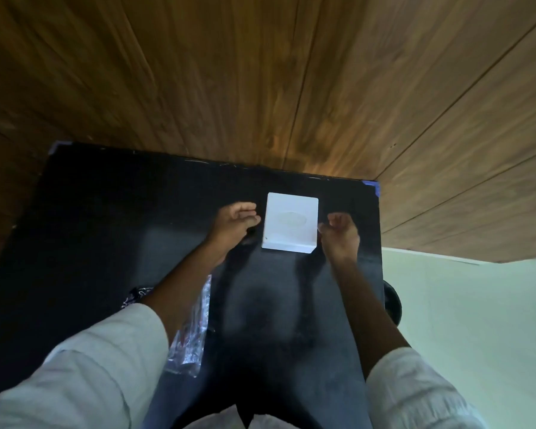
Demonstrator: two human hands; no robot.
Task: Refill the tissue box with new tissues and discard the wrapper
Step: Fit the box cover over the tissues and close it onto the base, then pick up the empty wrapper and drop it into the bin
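No lettering can be read anywhere: the white tissue box [291,222] shows only a faint oval, and the print on the clear wrapper [192,332] is too blurred.

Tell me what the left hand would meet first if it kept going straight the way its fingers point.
Probably the white tissue box: the left hand sits just beside its left edge, fingers aimed toward it, with only bare black table between. Height is unclear.
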